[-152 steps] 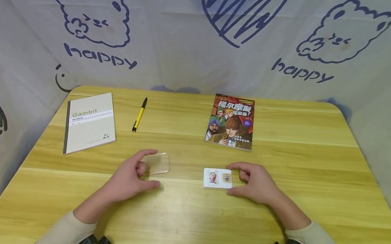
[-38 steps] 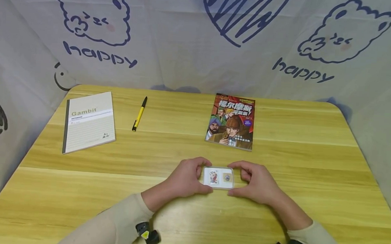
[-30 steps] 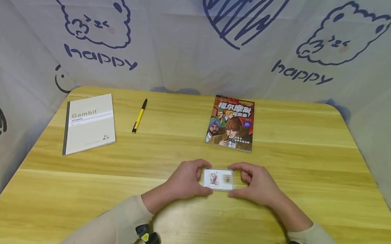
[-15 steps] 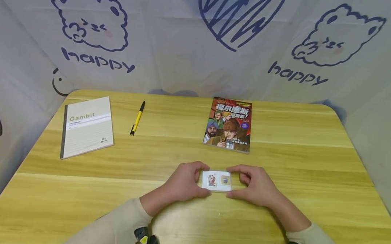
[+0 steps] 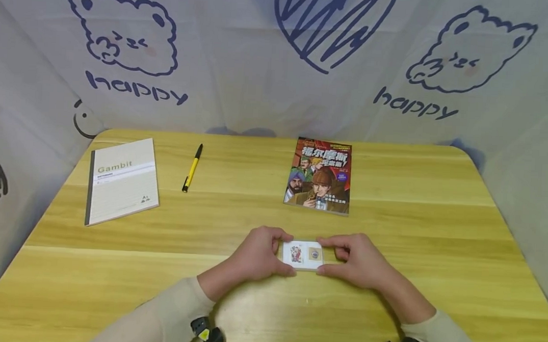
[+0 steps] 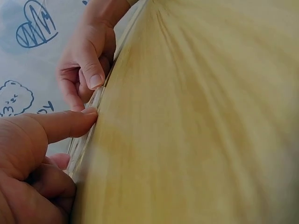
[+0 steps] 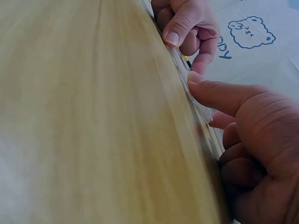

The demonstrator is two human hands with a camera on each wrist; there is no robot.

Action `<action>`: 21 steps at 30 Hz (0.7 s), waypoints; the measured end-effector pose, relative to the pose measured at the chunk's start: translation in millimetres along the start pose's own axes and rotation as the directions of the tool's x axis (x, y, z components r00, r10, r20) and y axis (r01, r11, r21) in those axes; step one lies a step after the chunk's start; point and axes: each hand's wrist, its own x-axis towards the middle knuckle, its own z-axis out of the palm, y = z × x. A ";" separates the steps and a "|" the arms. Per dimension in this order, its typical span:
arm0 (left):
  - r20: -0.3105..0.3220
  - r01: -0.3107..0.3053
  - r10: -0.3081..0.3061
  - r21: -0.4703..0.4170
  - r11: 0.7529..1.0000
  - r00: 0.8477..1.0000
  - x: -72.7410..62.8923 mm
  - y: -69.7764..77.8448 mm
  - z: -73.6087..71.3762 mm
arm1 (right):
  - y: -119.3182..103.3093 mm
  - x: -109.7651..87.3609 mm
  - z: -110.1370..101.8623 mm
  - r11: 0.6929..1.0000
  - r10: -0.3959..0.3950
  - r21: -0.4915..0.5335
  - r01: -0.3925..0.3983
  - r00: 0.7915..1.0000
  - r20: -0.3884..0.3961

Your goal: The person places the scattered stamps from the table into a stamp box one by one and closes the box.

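Observation:
A small flat plastic case [image 5: 303,263] lies on the table, with a clear lid over its white inside. Through the lid show a tiny card [image 5: 296,253] with a red and dark figure, and a tan square [image 5: 315,254] with a dark round mark. My left hand [image 5: 260,254] pinches the case's left end between thumb and fingers. Its right end is gripped the same way by my right hand [image 5: 357,260]. Both wrist views show the case edge-on, low over the wood, with the left thumb [image 6: 77,125] and right thumb [image 7: 215,93] along its near side.
On the wooden table [image 5: 268,313], a Gambit notebook [image 5: 124,182] lies at the left and a yellow and black pen [image 5: 192,168] beside it. A comic-style book [image 5: 318,175] lies behind the case. A white cloth [image 5: 242,62] with drawings hangs behind the table.
Five seconds ago my left hand held the clear lid apart, to the left; the lid is now on the case. Over the last second both hands stay on it, with the camera view shifting slightly.

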 end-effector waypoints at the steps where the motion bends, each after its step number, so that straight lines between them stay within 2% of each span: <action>1: 0.000 0.001 -0.001 -0.002 1.000 1.000 -0.1 -0.6 0.4 | -0.1 -0.1 0.2 1.000 0.007 0.001 -0.007 1.000 0.007; 6: -0.012 -0.001 0.002 0.006 1.000 1.000 -0.6 -1.6 1.6 | -2.2 -0.3 -0.3 1.000 0.030 -0.004 -0.030 0.999 0.013; 17: -0.032 -0.029 0.032 0.094 0.995 0.999 -3.2 -1.7 2.0 | 0.4 -0.4 1.3 1.000 -0.007 -0.031 0.006 0.999 -0.032; 21: -0.026 -0.051 0.055 0.130 0.990 0.998 -5.3 -1.4 2.5 | -2.1 -2.0 1.8 0.999 0.003 -0.039 -0.005 0.999 -0.035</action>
